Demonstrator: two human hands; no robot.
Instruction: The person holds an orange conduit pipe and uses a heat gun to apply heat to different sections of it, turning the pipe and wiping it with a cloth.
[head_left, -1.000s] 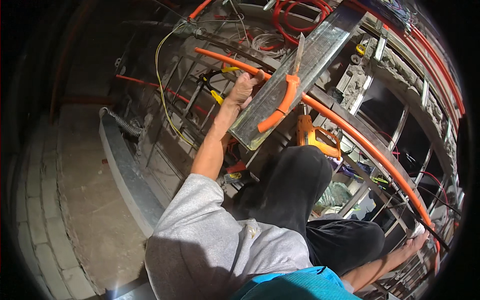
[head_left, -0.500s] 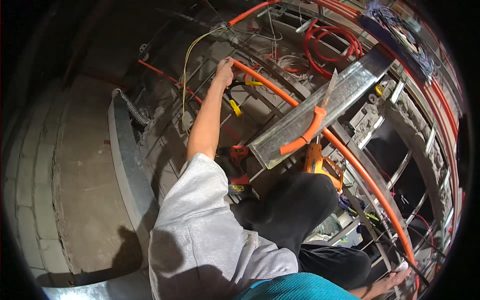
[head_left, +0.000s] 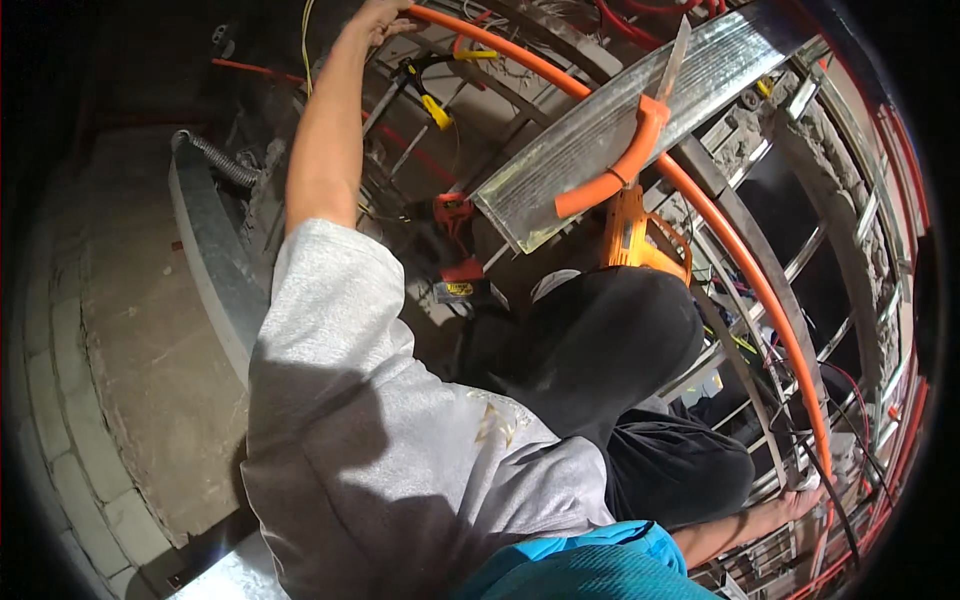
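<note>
A long orange pipe (head_left: 745,255) bows across the scene from the upper left to the lower right. At its upper end, my left hand (head_left: 382,20) is closed on it with the arm stretched out. Far down on the right, my right hand (head_left: 803,497) grips the other end, its fingers partly hidden. Under the pipe's middle lies a shiny metal channel (head_left: 530,180). A saw with a curved orange handle (head_left: 622,165) rests on the channel, blade pointing away. An orange heat gun (head_left: 630,230) is beside my knee, close to the pipe.
A red and black cordless drill (head_left: 457,240) sits left of the channel. Beyond it is a yellow and black tool (head_left: 432,100). Metal framing bars (head_left: 735,350) with gaps run along the right, beside rough broken masonry (head_left: 830,160). A block wall (head_left: 60,400) stands on the left.
The view has shifted, and my left hand with its pipe end now appears higher and further left. My right hand appears higher. Both still hold the pipe.
</note>
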